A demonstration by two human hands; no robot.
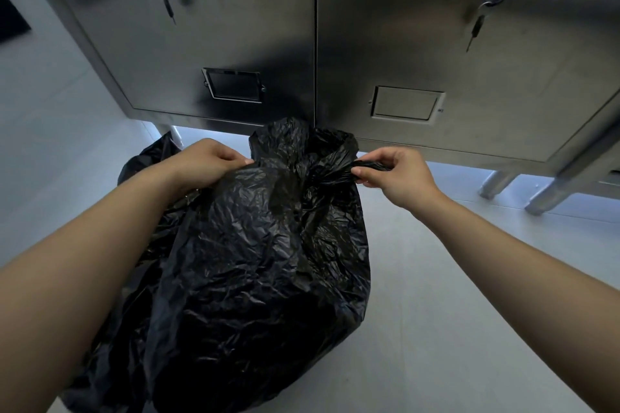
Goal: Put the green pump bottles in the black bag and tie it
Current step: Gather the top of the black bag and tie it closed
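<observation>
A pale floor [436, 295] runs under a steel cabinet [469, 60] with two locked doors, a key hanging from each lock. In front of it sits the black bag [255, 261], full and crumpled, its base on the floor and its top drawn up toward the person.

The left hand [204, 161] is closed on the bag's rim at the left side of the mouth, fingers curled into the plastic. The right hand [396, 174] pinches a twisted tail of plastic [365, 166] between thumb and fingers, pulling it out to the right. Between the two hands the mouth is bunched into a loose gather. No green pump bottles can be seen; they are probably inside the bag already, though the plastic hides whatever it holds.

The step in hand looks like the tying. To do it well, both hands should have a long enough tail of plastic, so the left may need to gather its side into a twist like the right one. The tails should then be crossed close to the bunched neck, and pulled evenly outward. Thin plastic like this can tear under a sharp tug, so a steady pull is safer.
</observation>
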